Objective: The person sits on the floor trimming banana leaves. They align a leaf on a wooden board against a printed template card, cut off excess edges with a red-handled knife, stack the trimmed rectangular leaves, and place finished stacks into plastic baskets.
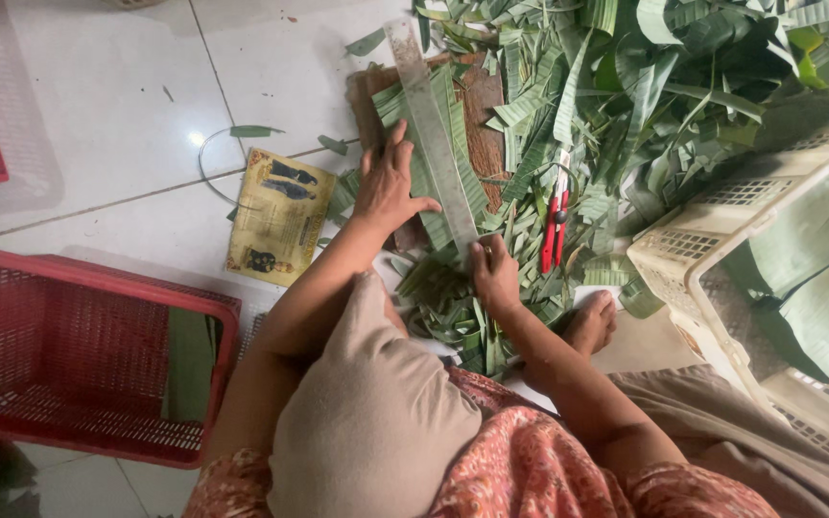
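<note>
left hand [388,189]: fingers spread flat, pressing ruler [432,134] onto leaves [438,115] on board [482,115] | right hand [494,273]: curled at ruler's near end, grip unclear | yellow card [278,215] left on floor | red scissors [556,223] right | red basket [79,355] lower left

White tiled floor [117,105], glossy, light glare

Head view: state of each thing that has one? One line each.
left hand: flat, pressing the ruler and leaf
right hand: at the ruler's near end
ruler: lying along the leaf
scissors: closed, lying on the leaf scraps
red basket: upright, some leaves inside
cream basket: tilted, holding folded leaves
</note>
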